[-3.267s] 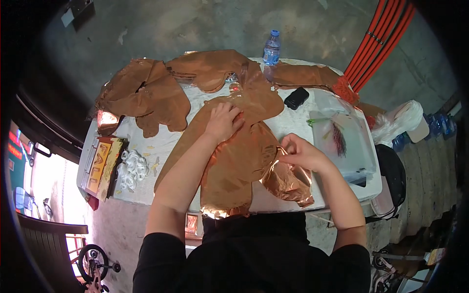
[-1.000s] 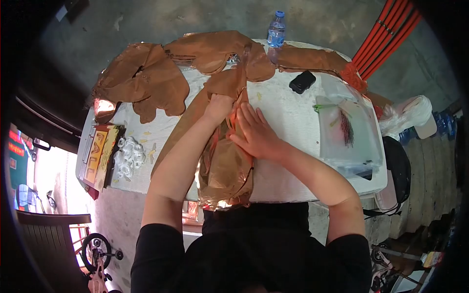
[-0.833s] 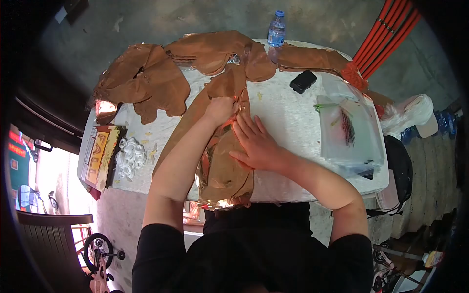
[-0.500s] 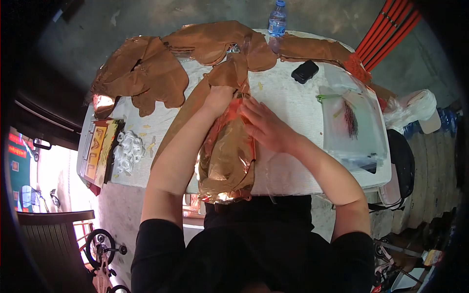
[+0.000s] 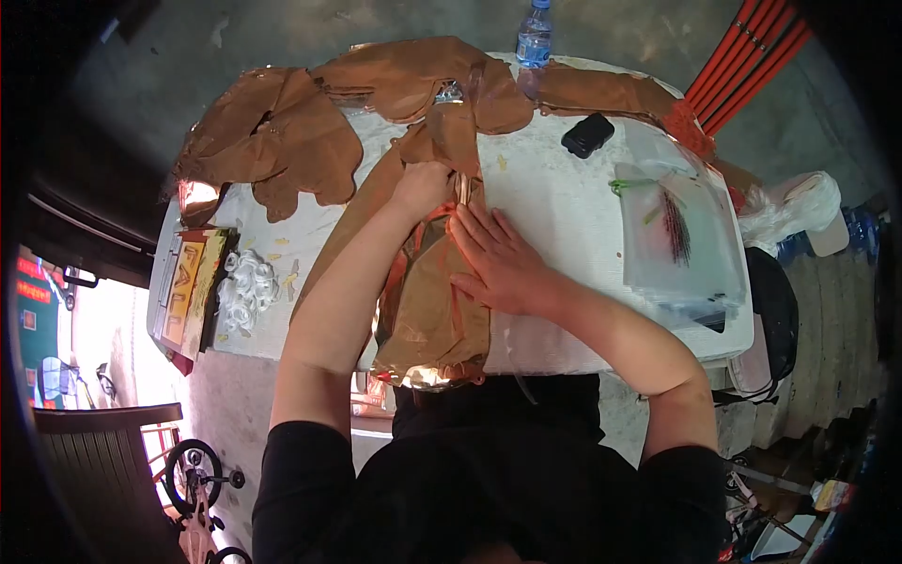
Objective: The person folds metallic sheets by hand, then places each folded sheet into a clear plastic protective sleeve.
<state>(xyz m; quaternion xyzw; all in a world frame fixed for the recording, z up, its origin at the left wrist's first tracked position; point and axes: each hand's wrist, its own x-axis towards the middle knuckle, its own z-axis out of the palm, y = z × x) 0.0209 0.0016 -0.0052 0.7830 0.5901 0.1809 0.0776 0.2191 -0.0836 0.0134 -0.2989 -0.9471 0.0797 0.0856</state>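
A folded copper-coloured foil balloon (image 5: 427,320) lies lengthwise on the white table (image 5: 554,207), its near end hanging over the front edge. My left hand (image 5: 423,186) is closed on the foil at its far end, pinning it down. Flat on the foil's right side rests my right hand (image 5: 493,263), fingers spread and pressing. The folded strip runs between my two forearms.
More copper foil balloons (image 5: 282,141) are piled across the back of the table. A water bottle (image 5: 534,36), a black case (image 5: 587,134), clear plastic bags (image 5: 676,235), white rings (image 5: 246,289) and a printed card pack (image 5: 193,289) sit around. Red rods (image 5: 742,56) lean at the back right.
The balloon's right flap has been folded over to the left, making a narrow strip. My right hand moved from that flap's edge onto the foil and slid along it, pressing flat.
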